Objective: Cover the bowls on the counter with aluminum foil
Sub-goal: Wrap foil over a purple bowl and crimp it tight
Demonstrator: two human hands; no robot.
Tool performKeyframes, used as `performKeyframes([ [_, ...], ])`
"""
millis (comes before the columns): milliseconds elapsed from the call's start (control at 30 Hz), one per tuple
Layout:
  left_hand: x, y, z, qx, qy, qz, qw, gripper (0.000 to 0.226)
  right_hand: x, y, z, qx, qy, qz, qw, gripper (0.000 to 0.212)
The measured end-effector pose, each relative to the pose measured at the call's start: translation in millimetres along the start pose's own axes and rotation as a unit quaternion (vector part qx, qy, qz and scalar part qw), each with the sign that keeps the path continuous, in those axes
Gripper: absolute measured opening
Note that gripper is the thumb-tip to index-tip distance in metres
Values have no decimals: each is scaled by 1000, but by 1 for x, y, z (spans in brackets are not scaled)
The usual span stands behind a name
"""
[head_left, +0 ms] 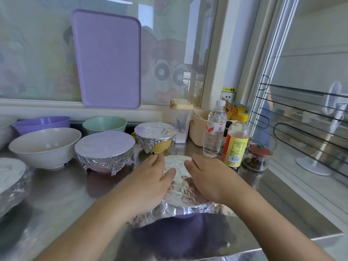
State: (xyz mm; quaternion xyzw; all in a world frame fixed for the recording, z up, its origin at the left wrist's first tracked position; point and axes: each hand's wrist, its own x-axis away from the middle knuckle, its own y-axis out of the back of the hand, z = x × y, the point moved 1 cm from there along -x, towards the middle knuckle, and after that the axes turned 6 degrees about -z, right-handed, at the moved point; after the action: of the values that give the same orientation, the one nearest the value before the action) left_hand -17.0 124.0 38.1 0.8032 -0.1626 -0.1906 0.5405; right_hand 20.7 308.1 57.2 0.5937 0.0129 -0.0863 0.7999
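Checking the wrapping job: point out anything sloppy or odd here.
The crinkled aluminium foil sheet on the purple bowl under both hands flares outward at its near edge, not yet tucked. The foil on the yellow bowl hangs ragged. Nothing looks spilled.

Both hands down on the foil-topped bowl (180, 187)

Two bare forearms reach in from below and converge on it. The left hand (150, 178) lies palm-down along the bowl's left edge, fingers straight and together, thumb spread across the top. The right hand (207, 178) lies on the right edge, fingers bent over the far side, thumb pointing inward toward the left hand
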Motion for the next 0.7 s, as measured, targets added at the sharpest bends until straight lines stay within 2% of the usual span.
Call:
performKeyframes([
  [100, -1, 0, 4, 31, 2, -63, 997, 49, -6, -2, 1, 22, -5, -46, 999, 49],
  [167, -1, -5, -6, 49, 1, -98, 994, 46, -17, -7, 1, -2, 30, -59, 998, 43],
  [300, -4, -22, -22, -10, -27, -155, 988, 44, -23, -11, 8, -44, 128, -17, 991, 46],
  [367, -2, -21, -21, -41, -24, -152, 987, 64, -23, -12, 8, -41, 121, -1, 992, 44],
  [433, -1, -22, -16, -94, -56, -139, 984, 85, -23, -11, 7, -46, 103, 6, 994, 43],
  [500, 0, -22, -12, -147, -83, -108, 980, 94, -24, -12, 7, -38, 82, 10, 996, 42],
  [533, 0, -20, -11, -134, -79, -99, 983, 97, -24, -13, 9, -34, 80, 9, 996, 43],
  [600, -3, -16, -5, -83, -65, -86, 991, 95, -22, -13, 10, -38, 63, -1, 997, 44],
  [700, -8, -6, 2, -40, -53, -52, 996, 66, -15, -17, 8, -4, 44, -5, 999, 41],
])
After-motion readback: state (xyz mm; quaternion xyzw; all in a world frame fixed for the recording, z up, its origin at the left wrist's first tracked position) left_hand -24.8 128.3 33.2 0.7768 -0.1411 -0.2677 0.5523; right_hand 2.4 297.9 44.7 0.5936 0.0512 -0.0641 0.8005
